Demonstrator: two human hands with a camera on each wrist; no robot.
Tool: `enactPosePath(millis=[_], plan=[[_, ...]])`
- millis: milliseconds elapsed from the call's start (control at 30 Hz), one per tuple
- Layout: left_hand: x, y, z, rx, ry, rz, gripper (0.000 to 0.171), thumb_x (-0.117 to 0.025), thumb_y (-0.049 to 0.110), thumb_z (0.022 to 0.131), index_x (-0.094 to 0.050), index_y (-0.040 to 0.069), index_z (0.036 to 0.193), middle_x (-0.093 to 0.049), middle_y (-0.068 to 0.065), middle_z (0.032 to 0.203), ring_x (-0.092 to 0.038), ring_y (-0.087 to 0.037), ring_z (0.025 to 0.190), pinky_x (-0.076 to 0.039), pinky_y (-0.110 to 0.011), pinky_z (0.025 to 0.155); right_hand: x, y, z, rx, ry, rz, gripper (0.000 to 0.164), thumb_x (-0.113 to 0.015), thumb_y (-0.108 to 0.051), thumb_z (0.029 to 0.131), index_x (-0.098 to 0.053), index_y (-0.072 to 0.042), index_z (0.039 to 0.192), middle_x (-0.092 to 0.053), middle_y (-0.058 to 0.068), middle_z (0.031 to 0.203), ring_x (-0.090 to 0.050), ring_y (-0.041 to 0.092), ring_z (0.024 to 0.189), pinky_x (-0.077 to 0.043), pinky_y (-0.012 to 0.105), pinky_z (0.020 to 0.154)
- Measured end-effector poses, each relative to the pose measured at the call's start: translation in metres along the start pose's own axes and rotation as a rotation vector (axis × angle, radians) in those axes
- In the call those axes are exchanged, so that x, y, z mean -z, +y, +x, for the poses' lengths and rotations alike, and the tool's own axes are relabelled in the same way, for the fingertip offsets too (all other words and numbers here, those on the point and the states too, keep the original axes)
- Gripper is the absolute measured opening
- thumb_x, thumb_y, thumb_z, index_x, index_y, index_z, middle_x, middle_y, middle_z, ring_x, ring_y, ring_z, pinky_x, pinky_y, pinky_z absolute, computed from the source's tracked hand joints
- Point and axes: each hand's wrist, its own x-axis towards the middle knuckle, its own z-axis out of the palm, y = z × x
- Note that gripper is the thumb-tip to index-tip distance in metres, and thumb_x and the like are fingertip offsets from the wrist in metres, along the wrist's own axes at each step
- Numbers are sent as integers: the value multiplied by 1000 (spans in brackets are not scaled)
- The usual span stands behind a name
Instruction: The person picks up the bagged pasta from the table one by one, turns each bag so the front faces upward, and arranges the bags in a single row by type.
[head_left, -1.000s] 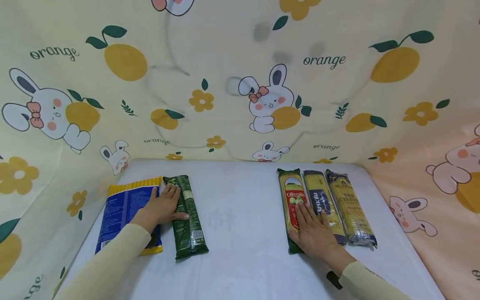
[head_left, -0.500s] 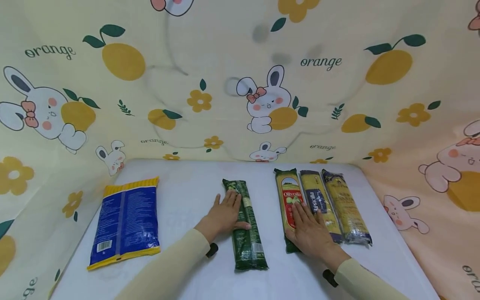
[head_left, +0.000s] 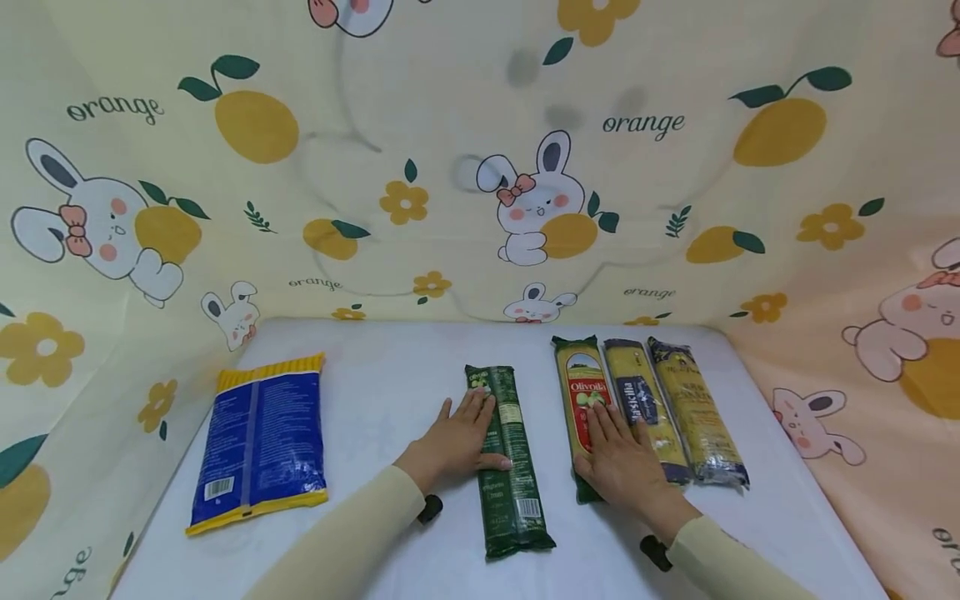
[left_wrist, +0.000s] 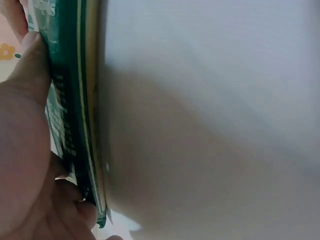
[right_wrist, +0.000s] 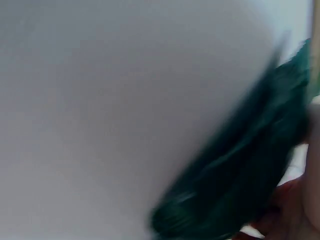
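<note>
In the head view, a green spaghetti packet lies back side up near the middle of the table. My left hand rests on its left part, fingers extended along the edge and thumb across the middle. The left wrist view shows this packet's side against the thumb and fingers. To the right lies a green-ended spaghetti packet with a red Olivoilà label. My right hand lies over its lower part, fingers straight. The right wrist view catches its blurred green end.
Right of the Olivoilà packet lie a yellow pasta packet with a dark blue label and a golden pasta packet, side by side. A blue and yellow bag lies at the left of the white table. A printed cloth surrounds it.
My left hand has moved right with the green spaghetti packet, from beside the blue and yellow bag to near the middle. My right hand has stayed on the Olivoilà packet.
</note>
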Motion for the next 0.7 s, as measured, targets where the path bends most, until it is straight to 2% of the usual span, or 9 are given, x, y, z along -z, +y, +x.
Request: enactPosePath(millis=[133, 233, 300, 400, 467, 533, 600, 700], plan=[[0, 4, 2, 22, -6, -15, 110, -48, 81, 95, -12, 10, 170, -6, -13, 178, -7, -31, 165, -20, -63, 128, 11, -15, -14, 7, 5, -26, 64, -68, -38, 101, -56, 4, 148, -52, 25, 156, -46, 48, 147, -31, 73, 117], [3, 4, 1, 30, -11, -41, 109, -50, 79, 95, -13, 9, 170, -7, -14, 178, -7, -32, 165, -20, -66, 126, 18, -30, -27, 25, 14, -50, 59, -76, -39, 94, -66, 0, 137, -63, 20, 146, -56, 44, 139, -33, 74, 115], [6, 4, 0, 31, -24, -51, 108, -52, 77, 96, -15, 8, 170, -8, -14, 178, -8, -33, 165, -20, -67, 126, 21, -40, -36, 45, 49, -55, 52, -79, -40, 91, -72, -3, 128, -70, 16, 136, -62, 39, 131, -34, 74, 115], [15, 4, 2, 36, -32, -50, 100, -56, 73, 97, -25, 9, 168, -16, -14, 177, -16, -35, 163, -24, -69, 124, 23, -55, -48, 82, 119, -37, 36, -79, -38, 91, -77, -8, 111, -77, 7, 114, -70, 29, 113, -43, 67, 110], [21, 3, 7, 42, -5, -18, 89, -59, 68, 99, -38, 11, 164, -31, -12, 172, -30, -35, 159, -32, -66, 121, 22, -65, -55, 108, 136, 1, 25, -77, -37, 93, -76, -12, 97, -75, 1, 96, -71, 23, 99, -50, 59, 103], [26, 2, 16, 57, 43, 17, 73, -62, 60, 101, -51, 14, 157, -49, -10, 162, -46, -35, 149, -41, -63, 115, 19, -73, -61, 122, 107, 37, 24, -75, -39, 95, -72, -16, 89, -71, -3, 85, -69, 19, 88, -54, 53, 93], [31, 1, 27, 73, 109, 48, 56, -63, 52, 104, -63, 16, 147, -65, -7, 147, -60, -33, 135, -49, -60, 108, 14, -80, -66, 124, 50, 70, 27, -73, -40, 97, -68, -17, 84, -67, -4, 80, -67, 18, 82, -55, 48, 84], [35, 0, 46, 82, 207, 83, 35, -64, 40, 106, -74, 17, 130, -76, -6, 124, -70, -32, 115, -56, -56, 97, 6, -86, -67, 98, -32, 91, 34, -70, -47, 99, -67, -16, 85, -66, -3, 80, -66, 20, 80, -53, 46, 76]])
